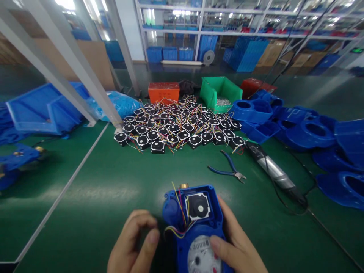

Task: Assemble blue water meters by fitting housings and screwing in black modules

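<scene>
A blue plastic meter housing [206, 228] with an open square compartment sits at the near edge of the view, low and just right of the middle, held over a glossy green work surface [113, 201]. In its compartment lies a black square module with white corners [196, 206], and thin yellow and red wires [178, 203] run along the module's 9 o'clock side, some looping out past the housing's edge. Below the module, at 6 o'clock, is a pale round counter dial [199, 252]; a brass threaded fitting [184, 186] pokes out at 11 o'clock. The right hand [239, 242] grips the housing from 4 o'clock, its thumb on the dial. The left hand [135, 242] is near 9 o'clock, fingers curled and thumb apart from them, grasping nothing visible, just beside the loose wires. Blue-handled metal pliers [234, 174] lie spread at 1 o'clock, and a silver-and-black cylindrical power tool [274, 169] at 2 o'clock. Farther out, at 12 o'clock, spreads a pile of similar black modules with coloured wires [170, 129], a green plastic bin [209, 94] behind it. Blue plastic shells [309, 131] crowd 2 o'clock; a blue plastic crate [28, 117] stands at 10.
</scene>
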`<action>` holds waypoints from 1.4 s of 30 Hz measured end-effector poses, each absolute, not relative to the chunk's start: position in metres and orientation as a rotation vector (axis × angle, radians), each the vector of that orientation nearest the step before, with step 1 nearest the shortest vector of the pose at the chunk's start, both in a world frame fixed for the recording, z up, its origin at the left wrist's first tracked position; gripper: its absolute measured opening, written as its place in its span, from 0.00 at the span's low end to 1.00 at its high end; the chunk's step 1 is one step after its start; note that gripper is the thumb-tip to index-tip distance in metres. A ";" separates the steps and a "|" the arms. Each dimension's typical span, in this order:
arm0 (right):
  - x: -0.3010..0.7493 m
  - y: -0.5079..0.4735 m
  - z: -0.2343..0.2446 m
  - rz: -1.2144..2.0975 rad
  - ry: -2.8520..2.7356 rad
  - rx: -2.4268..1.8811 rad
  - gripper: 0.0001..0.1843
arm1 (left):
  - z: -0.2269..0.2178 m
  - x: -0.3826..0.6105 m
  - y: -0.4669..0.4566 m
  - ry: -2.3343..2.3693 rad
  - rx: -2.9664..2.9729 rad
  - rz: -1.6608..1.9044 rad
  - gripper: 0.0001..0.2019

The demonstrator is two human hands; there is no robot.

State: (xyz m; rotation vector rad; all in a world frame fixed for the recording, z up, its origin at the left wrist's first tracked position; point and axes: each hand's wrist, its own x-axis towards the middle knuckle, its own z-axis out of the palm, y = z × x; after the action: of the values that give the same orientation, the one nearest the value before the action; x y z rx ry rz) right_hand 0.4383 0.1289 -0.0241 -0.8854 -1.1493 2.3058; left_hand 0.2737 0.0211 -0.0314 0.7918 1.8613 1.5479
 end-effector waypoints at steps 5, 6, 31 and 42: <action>0.436 0.140 -0.022 2.374 -1.032 -0.897 0.48 | -0.044 0.278 0.042 1.197 0.414 1.416 0.26; 0.437 0.145 -0.022 2.386 -1.049 -0.894 0.47 | -0.044 0.282 0.047 1.061 0.410 1.390 0.28; 0.449 0.144 -0.010 1.810 -1.424 -1.255 0.53 | -0.059 0.317 0.103 0.671 0.230 1.636 0.19; 0.483 0.172 -0.032 1.886 -1.399 -1.227 0.32 | -0.058 0.309 0.095 0.701 0.226 1.612 0.16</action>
State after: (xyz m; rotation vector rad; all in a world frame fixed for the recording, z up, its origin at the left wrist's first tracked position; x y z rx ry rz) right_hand 0.4827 0.1717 -0.0315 -1.2270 -1.3987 1.8858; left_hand 0.3093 0.0949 -0.0579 0.2260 0.7005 1.6116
